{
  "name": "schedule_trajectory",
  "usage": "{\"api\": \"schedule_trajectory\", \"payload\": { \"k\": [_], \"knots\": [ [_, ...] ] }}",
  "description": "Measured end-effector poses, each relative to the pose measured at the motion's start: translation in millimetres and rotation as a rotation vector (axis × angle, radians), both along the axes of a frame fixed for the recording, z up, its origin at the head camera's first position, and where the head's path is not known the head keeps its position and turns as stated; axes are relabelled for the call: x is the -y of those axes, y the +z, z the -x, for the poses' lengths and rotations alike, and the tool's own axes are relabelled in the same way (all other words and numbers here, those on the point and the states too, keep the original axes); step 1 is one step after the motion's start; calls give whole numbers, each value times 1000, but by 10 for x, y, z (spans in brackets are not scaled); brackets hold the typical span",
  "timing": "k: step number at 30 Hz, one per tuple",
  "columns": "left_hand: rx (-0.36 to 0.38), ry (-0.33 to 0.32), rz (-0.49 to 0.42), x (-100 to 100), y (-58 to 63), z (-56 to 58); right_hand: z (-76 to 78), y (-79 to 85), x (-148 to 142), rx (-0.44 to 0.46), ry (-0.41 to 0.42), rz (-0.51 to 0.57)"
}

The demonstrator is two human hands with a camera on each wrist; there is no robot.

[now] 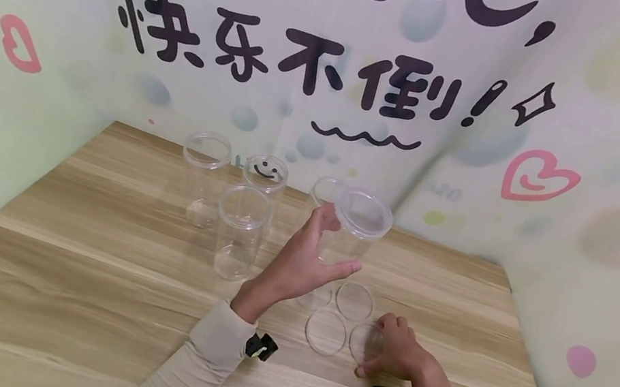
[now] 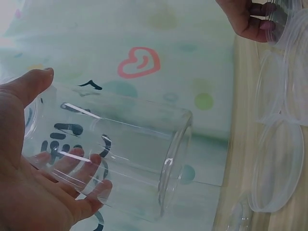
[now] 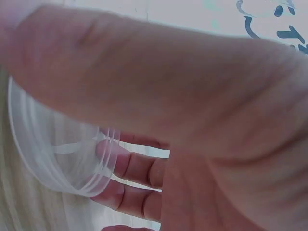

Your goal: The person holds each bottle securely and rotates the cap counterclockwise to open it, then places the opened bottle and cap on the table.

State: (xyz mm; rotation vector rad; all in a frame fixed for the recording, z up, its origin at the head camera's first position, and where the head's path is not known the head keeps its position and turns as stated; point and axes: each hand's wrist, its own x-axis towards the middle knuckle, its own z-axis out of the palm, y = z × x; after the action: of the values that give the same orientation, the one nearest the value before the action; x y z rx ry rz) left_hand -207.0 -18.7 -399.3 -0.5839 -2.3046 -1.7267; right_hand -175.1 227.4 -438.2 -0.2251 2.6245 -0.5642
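My left hand [image 1: 294, 263] holds a clear plastic jar [image 1: 365, 216] above the table, thumb on one side and fingers on the other. In the left wrist view the see-through jar [image 2: 130, 149] lies tilted sideways across the fingers. At the table's right part, my right hand [image 1: 406, 356] grips a round clear lid [image 1: 363, 343] by its edge. The right wrist view shows this lid [image 3: 62, 149] between the thumb and fingertips; the thumb hides part of it. Two more clear lids, one nearer [image 1: 325, 332] and one farther [image 1: 354, 302], lie beside it.
Several clear jars stand upright left of my hands: a front jar [image 1: 239, 233], a left jar [image 1: 202, 181] and a rear jar [image 1: 266, 172]. Another jar [image 1: 328, 188] stands behind the held one. Printed walls [image 1: 287, 113] enclose the wooden table [image 1: 81, 291] at the back and sides.
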Motion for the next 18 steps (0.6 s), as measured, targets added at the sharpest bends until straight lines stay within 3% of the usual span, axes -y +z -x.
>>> {"api": "schedule_trajectory", "payload": {
  "k": [6, 18],
  "knots": [
    [9, -10, 34, 1, -4, -3, -22, 68, -8, -39, 26, -3],
    [-33, -36, 63, 2, -27, 9, -127, 376, -50, -124, 37, 93]
  ]
}}
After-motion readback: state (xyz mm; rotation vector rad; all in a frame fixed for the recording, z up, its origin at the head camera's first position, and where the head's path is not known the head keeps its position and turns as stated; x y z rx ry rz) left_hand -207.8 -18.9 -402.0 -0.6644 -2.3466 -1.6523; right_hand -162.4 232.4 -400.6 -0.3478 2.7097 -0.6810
